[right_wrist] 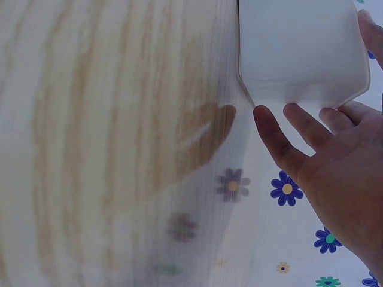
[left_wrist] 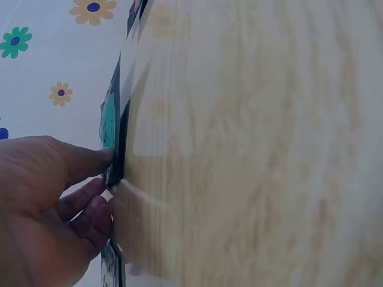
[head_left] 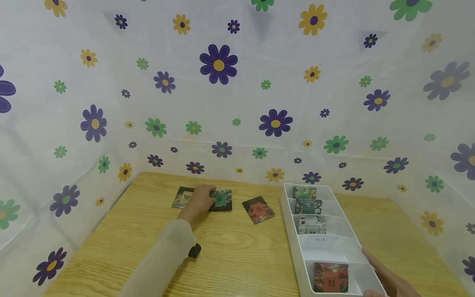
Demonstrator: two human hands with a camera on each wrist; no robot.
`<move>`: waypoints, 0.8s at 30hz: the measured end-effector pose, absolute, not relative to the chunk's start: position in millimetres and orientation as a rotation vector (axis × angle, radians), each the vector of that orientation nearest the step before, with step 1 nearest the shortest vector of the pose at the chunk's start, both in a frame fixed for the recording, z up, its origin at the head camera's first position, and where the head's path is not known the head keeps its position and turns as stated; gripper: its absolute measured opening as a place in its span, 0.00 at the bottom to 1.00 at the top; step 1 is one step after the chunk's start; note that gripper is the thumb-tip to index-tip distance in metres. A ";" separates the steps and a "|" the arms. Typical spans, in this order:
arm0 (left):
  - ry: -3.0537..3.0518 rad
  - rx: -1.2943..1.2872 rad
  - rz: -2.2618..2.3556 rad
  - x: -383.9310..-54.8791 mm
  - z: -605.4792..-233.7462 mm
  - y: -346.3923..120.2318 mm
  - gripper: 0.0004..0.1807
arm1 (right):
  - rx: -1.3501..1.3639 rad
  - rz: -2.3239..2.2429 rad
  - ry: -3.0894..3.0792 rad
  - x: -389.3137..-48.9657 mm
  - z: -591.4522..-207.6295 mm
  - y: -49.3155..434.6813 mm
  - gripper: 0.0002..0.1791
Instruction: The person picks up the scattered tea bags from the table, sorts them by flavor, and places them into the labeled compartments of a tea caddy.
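My left hand (head_left: pixel 199 203) is at the back left of the table, its thumb on a dark packet with a green label (head_left: pixel 221 199) and its fingers at the packet's edge, pinching it in the left wrist view. Partly behind that hand lies a packet with a cream label (head_left: pixel 182 197). To the right is a packet with a red label (head_left: pixel 259 209), lying askew. My right hand (head_left: pixel 393 278) holds the near right side of a white divided box (head_left: pixel 291 231), thumb at the near rim and fingers along the outer wall (right_wrist: pixel 305 89).
Inside the box, packets stand in the three far compartments, such as a grey-white one (head_left: pixel 311 225), and a red one (head_left: pixel 331 277) sits in the nearest. A flower-print sheet (head_left: pixel 237 99) encloses the wooden table (head_left: pixel 237 255) at the back and sides.
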State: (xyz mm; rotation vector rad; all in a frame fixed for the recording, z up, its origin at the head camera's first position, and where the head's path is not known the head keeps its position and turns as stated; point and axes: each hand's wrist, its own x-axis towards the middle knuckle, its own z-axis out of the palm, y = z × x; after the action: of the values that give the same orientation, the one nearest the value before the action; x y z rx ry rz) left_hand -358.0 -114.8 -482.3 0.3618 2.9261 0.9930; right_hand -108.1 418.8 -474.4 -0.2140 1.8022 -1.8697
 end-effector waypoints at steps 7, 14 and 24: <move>2.966 0.379 0.954 -358.0 -484.3 -114.3 0.26 | -0.244 -1.862 1.775 -108.9 -473.3 419.7 0.42; 2.973 0.312 0.987 -352.2 -479.7 -113.1 0.24 | -0.272 -1.850 1.771 -111.6 -471.5 421.0 0.42; 2.963 0.349 1.118 -345.6 -474.1 -108.3 0.21 | -0.262 -1.851 1.767 -111.8 -471.7 421.3 0.42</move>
State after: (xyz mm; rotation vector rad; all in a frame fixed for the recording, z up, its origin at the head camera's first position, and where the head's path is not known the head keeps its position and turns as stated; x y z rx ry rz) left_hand -345.6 -108.3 -474.1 0.3486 2.9628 1.1182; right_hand -111.8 421.3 -471.7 -0.2624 1.7666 -1.8515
